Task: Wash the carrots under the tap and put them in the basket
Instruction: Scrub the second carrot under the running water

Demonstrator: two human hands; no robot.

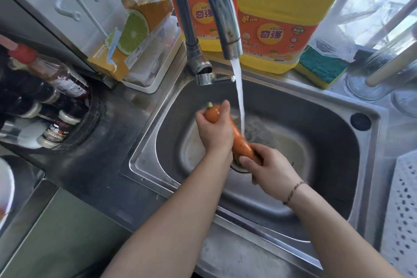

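The steel sink catches the tap's stream. The left hand grips the carrot's stem end and the right hand its tip, holding it slanted beside the water for rinsing. The white basket waits right.

One orange carrot (a green stub at its top) slants over the steel sink, thick end up-left, tip down-right. Water from the tap falls just beside its middle. The white perforated basket sits right.
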